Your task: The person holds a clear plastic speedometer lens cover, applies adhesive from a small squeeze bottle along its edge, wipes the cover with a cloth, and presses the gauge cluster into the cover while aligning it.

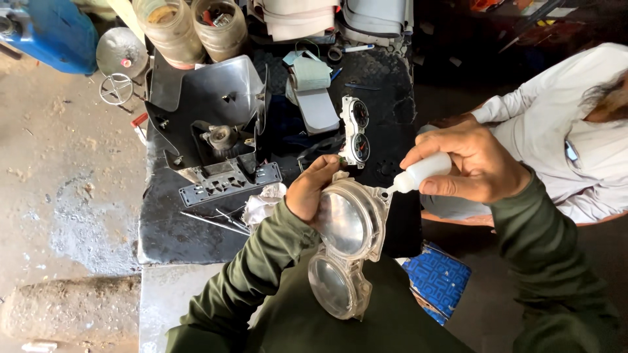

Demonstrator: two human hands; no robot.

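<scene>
My left hand (313,188) grips a clear plastic cover with two round lenses (347,242), held upright over my lap. My right hand (472,163) squeezes a small white squeeze bottle (422,172), and its nozzle tip touches the cover's upper right edge. Just beyond the cover, a white instrument cluster with two dark dials (357,131) lies on the black mat (176,229).
A black plastic housing (209,117) and a grey bracket (229,182) lie on the mat, with thin metal tools (216,222) near them. Two jars (196,26) stand at the back. A person in a white shirt (562,124) sits at right. A blue patterned object (435,278) lies below.
</scene>
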